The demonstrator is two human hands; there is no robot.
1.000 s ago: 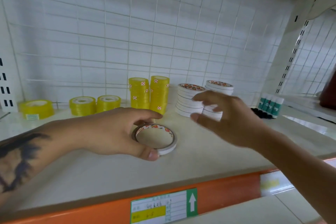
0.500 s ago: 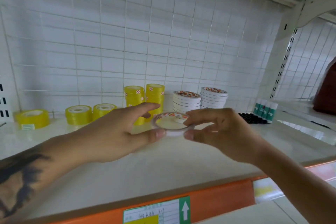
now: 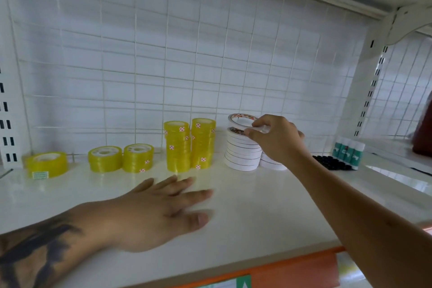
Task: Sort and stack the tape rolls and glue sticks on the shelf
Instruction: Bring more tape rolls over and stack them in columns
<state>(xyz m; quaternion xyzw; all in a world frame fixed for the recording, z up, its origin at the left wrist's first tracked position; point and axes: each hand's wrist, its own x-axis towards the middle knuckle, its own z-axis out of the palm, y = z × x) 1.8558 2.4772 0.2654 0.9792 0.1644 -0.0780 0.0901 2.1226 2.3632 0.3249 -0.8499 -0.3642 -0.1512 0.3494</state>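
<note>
Resting flat w/ fingers spread on the shelf (image 3: 268,213), my left hand (image 3: 152,215) holds nothing, while further back my right hand (image 3: 278,138) pinches the white tape roll (image 3: 240,120) by its rim just over the white stack (image 3: 243,154) — light, stiff, prob slick-sided, so I'd grip across the rim.

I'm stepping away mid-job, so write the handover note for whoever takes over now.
Right hand: pinching a white tape roll just above the left white tape stack; not yet let go.
Left hand: open, flat on the shelf, holding nothing.
Done: two tall yellow tape stacks, two short yellow stacks, a second white stack largely hidden behind the right hand, glue sticks upright at far right.
Left: set the held roll down squarely; one wide yellow roll lies alone at far left; black items beside the glue sticks are unclear.
</note>
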